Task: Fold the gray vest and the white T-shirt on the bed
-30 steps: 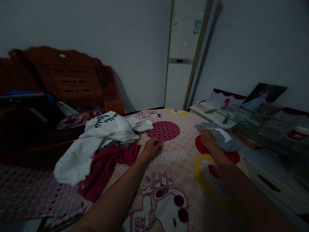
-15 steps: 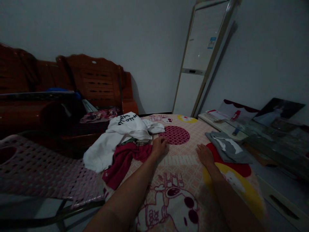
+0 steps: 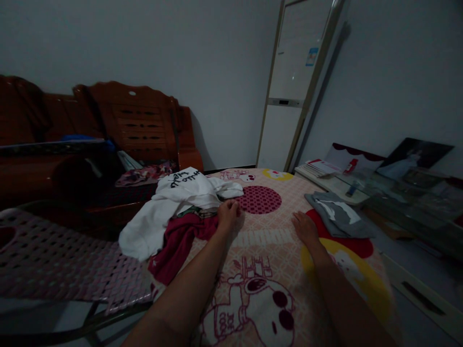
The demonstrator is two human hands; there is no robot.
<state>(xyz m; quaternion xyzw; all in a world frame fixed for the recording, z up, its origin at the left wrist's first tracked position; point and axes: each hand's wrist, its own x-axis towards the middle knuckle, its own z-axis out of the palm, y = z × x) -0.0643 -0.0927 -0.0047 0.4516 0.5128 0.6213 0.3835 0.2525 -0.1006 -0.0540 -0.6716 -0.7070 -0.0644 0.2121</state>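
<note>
My left hand (image 3: 227, 215) rests by the right edge of a clothes pile, its fingers curled in; whether anything is between them I cannot make out. Beside it lie a crumpled maroon garment (image 3: 181, 238) and a white shirt (image 3: 188, 193) with black lettering. A bit of green patterned cloth (image 3: 195, 210) shows between the two. On the right, my right hand (image 3: 306, 227) lies palm down on the patterned tablecloth (image 3: 264, 236), fingers stretched out and nothing in them. Just beyond it sits a folded grey garment (image 3: 338, 214) with a white print.
A pink woven chair (image 3: 72, 265) stands left of the table, before a carved wooden sofa (image 3: 137, 120) with cloth on its seat. Behind the table is a tall white air conditioner (image 3: 285, 96). At right, a glass-topped stand (image 3: 398, 193) holds papers and a red bottle (image 3: 350, 166).
My left hand has shifted slightly left toward the clothes pile, and its fingers have curled in more. My right hand stays almost in place. The whole view has swung a little.
</note>
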